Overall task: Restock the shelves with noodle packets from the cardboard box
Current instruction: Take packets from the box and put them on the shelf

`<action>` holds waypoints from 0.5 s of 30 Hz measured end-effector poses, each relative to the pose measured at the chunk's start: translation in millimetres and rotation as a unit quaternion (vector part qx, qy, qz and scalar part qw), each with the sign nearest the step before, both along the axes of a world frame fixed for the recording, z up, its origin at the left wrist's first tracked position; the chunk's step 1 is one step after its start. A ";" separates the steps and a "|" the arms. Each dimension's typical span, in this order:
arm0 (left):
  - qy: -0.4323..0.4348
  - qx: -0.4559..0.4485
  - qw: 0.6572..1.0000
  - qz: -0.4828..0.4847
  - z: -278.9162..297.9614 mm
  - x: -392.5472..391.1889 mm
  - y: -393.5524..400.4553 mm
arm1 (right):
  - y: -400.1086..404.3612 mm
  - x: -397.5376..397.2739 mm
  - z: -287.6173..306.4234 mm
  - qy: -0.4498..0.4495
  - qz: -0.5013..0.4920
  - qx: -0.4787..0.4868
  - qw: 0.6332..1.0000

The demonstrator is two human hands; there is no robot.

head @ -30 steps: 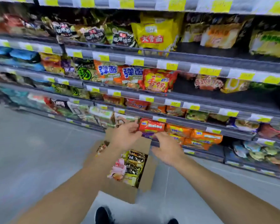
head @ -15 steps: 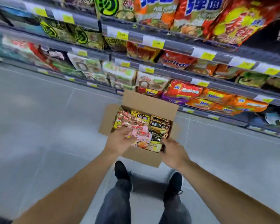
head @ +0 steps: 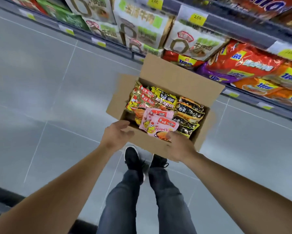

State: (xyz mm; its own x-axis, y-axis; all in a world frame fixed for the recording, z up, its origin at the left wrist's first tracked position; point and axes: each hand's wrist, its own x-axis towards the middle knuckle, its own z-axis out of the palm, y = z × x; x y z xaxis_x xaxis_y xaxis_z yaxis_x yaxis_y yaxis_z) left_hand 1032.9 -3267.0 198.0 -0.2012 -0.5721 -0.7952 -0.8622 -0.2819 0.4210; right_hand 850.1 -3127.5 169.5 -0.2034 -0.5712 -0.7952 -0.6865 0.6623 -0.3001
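Observation:
An open cardboard box (head: 175,76) stands on the floor before the lowest shelf (head: 277,110). It holds noodle packets: red-gold ones (head: 141,100) at the left, yellow-black ones (head: 165,100) in the middle, black ones (head: 189,112) at the right, and pink packets (head: 160,124) lying on top near me. My right hand (head: 180,146) is at the box's near wall, thumb on the near corner of the top pink packet, fingers hidden under it. My left hand (head: 116,134) hovers at the box's near-left corner, fingers loosely curled, holding nothing.
Shelves run along the top of the view, with white-green packets (head: 141,31) to the left and red, orange and purple packets (head: 253,65) to the right, under yellow price tags (head: 197,17). My black shoes (head: 133,159) stand just behind the box on the grey tiled floor (head: 49,98).
My view has tilted down and moved closer to the box. My left hand has come off the pink packets toward the box's near-left corner. My right hand has moved onto the pink packet's near corner.

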 end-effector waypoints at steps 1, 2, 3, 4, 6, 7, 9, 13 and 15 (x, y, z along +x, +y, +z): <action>-0.002 0.001 1.000 0.005 -10.7 -0.6 -2.6 | -2.6 -2.2 -12.9 -0.002 0.002 0.000 1.000; -0.003 0.000 1.000 0.009 -27.5 -1.0 -6.0 | -5.2 -5.0 -29.3 -0.003 0.000 0.001 1.000; -0.003 0.001 1.000 0.013 -43.0 -2.5 -10.4 | -8.2 -7.9 -44.1 0.001 -0.007 0.000 1.000; -0.001 -0.006 1.000 0.012 -51.9 -2.2 -13.9 | -10.4 -9.5 -51.0 0.002 -0.019 -0.002 1.000; -0.002 -0.004 1.000 0.024 -83.2 -3.2 -22.2 | -18.4 -13.9 -79.1 0.004 -0.025 0.005 1.000; 0.001 -0.001 1.000 0.029 -94.0 -4.4 -25.3 | -21.6 -15.6 -89.0 0.007 -0.025 0.007 1.000; 0.005 0.001 1.000 0.028 -114.4 -7.9 -31.2 | -26.8 -18.6 -109.2 0.021 -0.029 0.005 0.999; 0.015 -0.012 1.000 -0.016 -159.0 -15.3 -51.2 | -48.3 -18.0 -153.9 0.045 -0.056 -0.020 0.997; 0.019 -0.018 0.999 -0.023 -177.2 -20.8 -61.5 | -60.9 -16.5 -170.9 0.060 -0.076 -0.046 0.994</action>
State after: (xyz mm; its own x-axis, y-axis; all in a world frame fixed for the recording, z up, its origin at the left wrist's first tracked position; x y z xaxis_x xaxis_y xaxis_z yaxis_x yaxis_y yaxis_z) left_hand 1012.1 -3328.5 20.8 -0.2581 -0.5897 -0.7653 -0.8570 -0.2259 0.4631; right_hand 833.5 -3188.4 -1.4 -0.3833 -0.5961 -0.7055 -0.6158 0.7342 -0.2858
